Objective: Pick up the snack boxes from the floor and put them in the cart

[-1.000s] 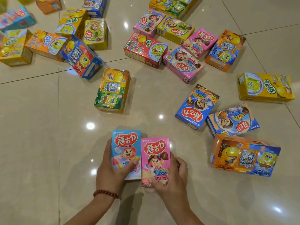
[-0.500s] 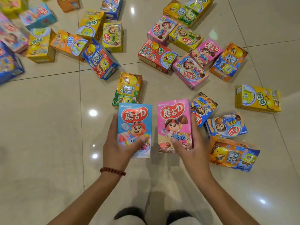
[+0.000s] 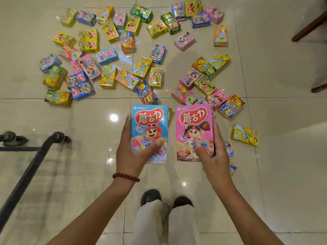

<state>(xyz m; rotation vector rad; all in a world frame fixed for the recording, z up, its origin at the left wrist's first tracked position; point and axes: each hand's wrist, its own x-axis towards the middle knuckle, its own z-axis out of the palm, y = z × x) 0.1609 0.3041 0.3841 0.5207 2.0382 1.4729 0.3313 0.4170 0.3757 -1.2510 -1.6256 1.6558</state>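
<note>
Change: both held boxes are raised well above the floor since the earlier frame, and a cart frame is now seen at the left edge.
Left hand [image 3: 131, 152]: blue snack box [image 3: 150, 128] is gripped, thumb across its front.
Right hand [image 3: 213, 154]: pink snack box [image 3: 193, 129] is gripped likewise.
Cart [image 3: 26, 167]: dark bars, lower left of the frame.
Floor [image 3: 274, 165]: many snack boxes [image 3: 139, 68] are scattered across the upper half.

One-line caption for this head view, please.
Left hand holds a blue snack box, right hand a pink one, above box-strewn floor.
</note>
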